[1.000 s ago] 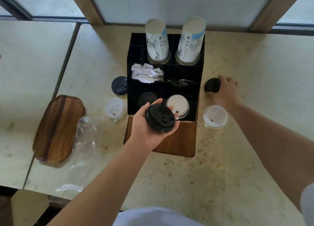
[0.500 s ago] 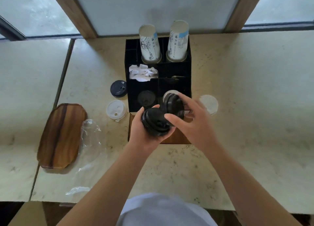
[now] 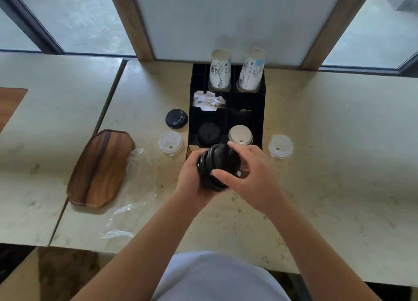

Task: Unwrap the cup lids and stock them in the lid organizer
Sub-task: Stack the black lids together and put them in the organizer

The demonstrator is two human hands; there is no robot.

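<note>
With the stack of black lids point(image 3: 217, 167) held between the left hand point(image 3: 192, 178) and right hand point(image 3: 246, 171) just before the lid organizer point(image 3: 257, 110), square its edges, then lower it into the black-lid compartment point(image 3: 209, 132).

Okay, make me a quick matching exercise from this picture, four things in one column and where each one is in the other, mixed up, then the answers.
Things:
1. stack of black lids
2. wooden tray
3. paper cups
4. single black lid

Places:
A. back compartments of the organizer
B. counter, just left of the organizer
C. held between left hand and right hand
D. counter, far left

Pairs: 1-C, 2-D, 3-A, 4-B
</note>
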